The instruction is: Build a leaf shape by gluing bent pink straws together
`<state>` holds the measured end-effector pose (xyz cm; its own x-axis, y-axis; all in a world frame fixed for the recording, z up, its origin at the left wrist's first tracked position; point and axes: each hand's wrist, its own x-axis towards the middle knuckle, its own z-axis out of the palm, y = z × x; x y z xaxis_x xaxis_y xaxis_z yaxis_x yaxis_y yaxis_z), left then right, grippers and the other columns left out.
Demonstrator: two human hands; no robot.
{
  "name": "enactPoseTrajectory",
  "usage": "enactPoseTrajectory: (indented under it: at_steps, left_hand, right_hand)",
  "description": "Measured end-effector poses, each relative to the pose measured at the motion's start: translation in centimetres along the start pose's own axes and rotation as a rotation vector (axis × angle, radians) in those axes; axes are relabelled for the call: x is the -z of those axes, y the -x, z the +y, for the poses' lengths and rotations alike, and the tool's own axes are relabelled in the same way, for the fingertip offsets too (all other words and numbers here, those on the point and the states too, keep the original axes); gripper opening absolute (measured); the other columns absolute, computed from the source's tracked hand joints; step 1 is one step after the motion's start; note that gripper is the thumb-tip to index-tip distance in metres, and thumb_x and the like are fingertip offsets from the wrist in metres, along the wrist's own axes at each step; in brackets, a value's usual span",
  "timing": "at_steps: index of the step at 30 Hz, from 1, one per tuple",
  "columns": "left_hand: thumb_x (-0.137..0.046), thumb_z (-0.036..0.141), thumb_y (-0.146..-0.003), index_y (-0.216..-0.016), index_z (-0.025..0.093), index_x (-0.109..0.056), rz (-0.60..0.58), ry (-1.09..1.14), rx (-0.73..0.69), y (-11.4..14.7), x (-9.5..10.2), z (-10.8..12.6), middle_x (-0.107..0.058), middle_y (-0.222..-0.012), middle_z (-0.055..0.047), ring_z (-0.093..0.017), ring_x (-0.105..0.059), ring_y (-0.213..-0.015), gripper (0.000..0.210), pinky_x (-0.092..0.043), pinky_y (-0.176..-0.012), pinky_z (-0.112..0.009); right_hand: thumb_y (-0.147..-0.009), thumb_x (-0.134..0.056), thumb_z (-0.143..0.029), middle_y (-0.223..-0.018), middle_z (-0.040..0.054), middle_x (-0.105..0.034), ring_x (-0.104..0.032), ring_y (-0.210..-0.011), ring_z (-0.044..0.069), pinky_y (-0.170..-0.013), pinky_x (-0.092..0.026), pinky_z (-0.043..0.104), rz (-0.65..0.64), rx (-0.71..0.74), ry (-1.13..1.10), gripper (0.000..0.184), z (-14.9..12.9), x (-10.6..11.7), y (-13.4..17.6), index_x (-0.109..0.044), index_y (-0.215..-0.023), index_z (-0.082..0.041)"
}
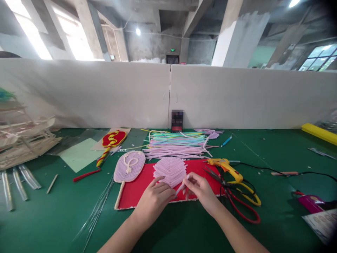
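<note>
A pale pink leaf-shaped piece point(170, 170) made of fuzzy sticks lies on a red mat point(137, 189). My left hand point(155, 199) rests on the mat with its fingers pressing the lower edge of the pink piece. My right hand point(200, 191) pinches a short pale pink stick point(182, 186) at the piece's lower right edge. A second lilac oval piece point(129, 166) with a white cord loop lies just left, overlapping the mat's corner.
A pile of pastel fuzzy sticks point(176, 144) lies behind the mat. A yellow glue gun point(226, 168) and red and yellow scissors point(240, 202) sit to the right. A red and yellow ornament point(112, 140), clear tubes point(18, 181) and thin wires point(98, 207) lie left. White partition behind.
</note>
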<state>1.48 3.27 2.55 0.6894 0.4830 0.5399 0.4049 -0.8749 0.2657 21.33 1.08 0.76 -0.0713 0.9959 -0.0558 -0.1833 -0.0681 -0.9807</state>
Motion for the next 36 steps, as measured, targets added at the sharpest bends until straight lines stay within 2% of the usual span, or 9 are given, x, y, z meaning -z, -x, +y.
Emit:
enactPoseTrajectory:
  at_steps: [5,11,16,22,27,31,33,36]
  left_hand:
    - [-0.044,0.022,-0.095,-0.08,0.019,-0.064,0.007,-0.006,0.048,0.1,-0.5,-0.4,-0.07,-0.071,0.001,-0.011,-0.063,-0.066,0.025,-0.044,-0.093,-0.035]
    - [-0.044,0.017,-0.093,-0.083,0.02,-0.065,0.045,-0.02,0.093,0.5,-0.8,-0.9,-0.072,-0.074,0.002,-0.01,-0.064,-0.063,0.024,-0.044,-0.097,-0.039]
    - [-0.04,0.011,-0.093,-0.083,0.02,-0.064,0.021,-0.058,0.099,0.7,-0.8,-1.0,-0.07,-0.072,0.003,-0.009,-0.063,-0.059,0.028,-0.042,-0.1,-0.039]
    - [-0.042,0.012,-0.093,-0.086,0.02,-0.064,-0.054,-0.073,0.085,0.6,-0.7,-0.8,-0.071,-0.075,0.002,-0.011,-0.066,-0.066,0.024,-0.042,-0.099,-0.038]
    - [-0.04,0.011,-0.093,-0.087,0.02,-0.064,-0.073,-0.083,0.093,0.6,-0.5,-0.6,-0.071,-0.075,0.002,-0.01,-0.065,-0.067,0.026,-0.041,-0.1,-0.036]
    - [-0.043,0.019,-0.094,-0.086,0.019,-0.065,-0.097,-0.124,0.087,0.4,-0.3,-0.6,-0.07,-0.077,0.0,-0.013,-0.065,-0.074,0.023,-0.042,-0.097,-0.038]
    - [-0.046,0.023,-0.094,-0.086,0.018,-0.065,-0.112,-0.148,0.087,0.2,-0.2,-0.5,-0.069,-0.08,-0.002,-0.015,-0.065,-0.079,0.02,-0.045,-0.093,-0.037]
    - [-0.046,0.021,-0.094,-0.097,0.017,-0.063,-0.123,-0.209,0.071,0.1,-0.3,0.4,-0.069,-0.092,-0.005,-0.019,-0.065,-0.088,0.019,-0.049,-0.088,-0.037]
  right_hand:
    - [-0.072,-0.069,-0.051,-0.066,0.0011,-0.064,-0.06,-0.056,0.013,-0.046,-0.05,0.024,-0.007,0.027,-0.011,0.036,0.1,-0.1,0.1,-0.056,-0.071,-0.018]
    - [-0.072,-0.07,-0.05,-0.066,0.0007,-0.064,-0.059,-0.055,0.012,-0.046,-0.05,0.024,-0.003,0.023,0.0,0.036,-0.2,-0.1,0.1,-0.054,-0.07,-0.018]
    - [-0.071,-0.071,-0.051,-0.065,0.0008,-0.063,-0.06,-0.057,0.013,-0.046,-0.05,0.024,0.006,0.0,0.013,0.037,-0.3,-0.1,0.1,-0.053,-0.07,-0.018]
    - [-0.067,-0.072,-0.052,-0.064,0.0007,-0.064,-0.059,-0.056,0.014,-0.046,-0.049,0.025,0.042,-0.034,0.027,0.04,0.2,0.0,0.0,-0.052,-0.069,-0.018]
    - [-0.067,-0.072,-0.052,-0.064,0.0005,-0.063,-0.061,-0.057,0.015,-0.046,-0.049,0.026,0.03,-0.053,0.069,0.039,0.0,0.2,-0.1,-0.053,-0.069,-0.018]
    - [-0.067,-0.071,-0.053,-0.064,-0.0003,-0.062,-0.061,-0.059,0.015,-0.047,-0.05,0.026,0.017,-0.057,0.138,0.038,-0.1,0.4,0.0,-0.054,-0.07,-0.019]
    - [-0.068,-0.07,-0.052,-0.063,-0.0009,-0.062,-0.061,-0.059,0.015,-0.046,-0.05,0.025,0.026,-0.047,0.189,0.038,0.1,0.5,-0.1,-0.053,-0.071,-0.019]
    - [-0.068,-0.07,-0.053,-0.064,-0.0005,-0.062,-0.061,-0.058,0.014,-0.044,-0.049,0.024,0.04,-0.034,0.225,0.038,0.7,0.7,-0.2,-0.054,-0.072,-0.019]
